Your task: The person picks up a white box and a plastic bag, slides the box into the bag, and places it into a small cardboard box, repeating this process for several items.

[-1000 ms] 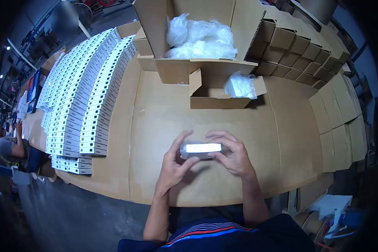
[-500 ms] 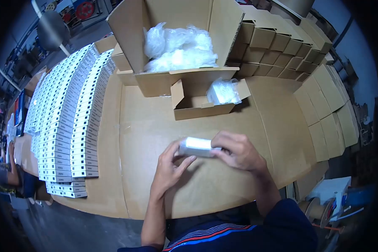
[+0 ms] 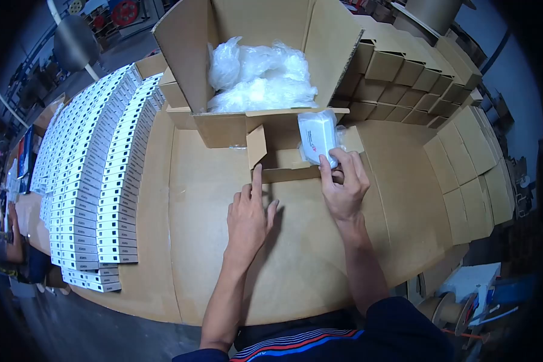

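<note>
My right hand (image 3: 347, 181) pinches the lower end of a flat white plastic-wrapped pack (image 3: 317, 136), which has small printing on its face. It tilts upright over the right part of a small open cardboard box (image 3: 286, 175). Behind it, a bit of clear plastic shows; the rest of what lies there is hidden. My left hand (image 3: 248, 214) has its fingers apart and holds nothing. Its outstretched index finger reaches the front left corner of the small box, by the raised left flap (image 3: 256, 146).
A large open carton (image 3: 223, 127) with clear plastic bags (image 3: 262, 75) stands behind the small box. Stacked white boxes (image 3: 84, 175) line the left side. Brown cartons are piled at the back right (image 3: 398, 72) and right (image 3: 473, 163). Another person (image 3: 18, 241) sits far left.
My right hand has carried the white pack forward from near the table's middle to over the small box. My left hand has let go of the pack and moved forward to the box's left corner.
</note>
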`<state>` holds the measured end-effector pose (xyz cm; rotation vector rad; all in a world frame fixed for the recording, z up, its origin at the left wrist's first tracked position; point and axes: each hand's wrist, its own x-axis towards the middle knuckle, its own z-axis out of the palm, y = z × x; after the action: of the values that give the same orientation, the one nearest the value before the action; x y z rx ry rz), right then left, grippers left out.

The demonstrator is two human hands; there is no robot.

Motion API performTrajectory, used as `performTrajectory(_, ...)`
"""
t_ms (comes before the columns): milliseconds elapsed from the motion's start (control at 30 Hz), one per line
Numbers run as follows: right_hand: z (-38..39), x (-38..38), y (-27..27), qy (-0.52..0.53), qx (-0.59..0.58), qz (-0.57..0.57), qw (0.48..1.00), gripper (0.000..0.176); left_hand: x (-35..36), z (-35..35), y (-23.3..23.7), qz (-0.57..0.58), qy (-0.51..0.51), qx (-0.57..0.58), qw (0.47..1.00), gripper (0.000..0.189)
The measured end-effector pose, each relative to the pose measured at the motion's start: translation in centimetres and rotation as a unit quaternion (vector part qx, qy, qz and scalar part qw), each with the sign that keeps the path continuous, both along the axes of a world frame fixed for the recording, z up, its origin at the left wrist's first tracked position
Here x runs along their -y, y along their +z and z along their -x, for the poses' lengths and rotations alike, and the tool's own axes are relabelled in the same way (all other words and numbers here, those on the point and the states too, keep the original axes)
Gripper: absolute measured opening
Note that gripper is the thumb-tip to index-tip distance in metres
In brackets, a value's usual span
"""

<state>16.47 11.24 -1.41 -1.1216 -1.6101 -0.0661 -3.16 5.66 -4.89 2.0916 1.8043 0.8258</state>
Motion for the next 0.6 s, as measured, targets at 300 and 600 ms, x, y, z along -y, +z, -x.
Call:
performTrajectory(300, -0.2, -1.9, -2.4, -0.019, 0.038, 0.091, 0.995, 0.015, -0.1, -0.1, -0.6, -0.004, 0.033, -0.005, 0.999, 0.089)
performTrajectory(600, 0.7, -3.0, -3.7, -0.086, 0.104, 0.147, 0.98, 0.012, -0.2, -2.2, -0.7, 0.006, 0.098, 0.124, 0.987, 0.084)
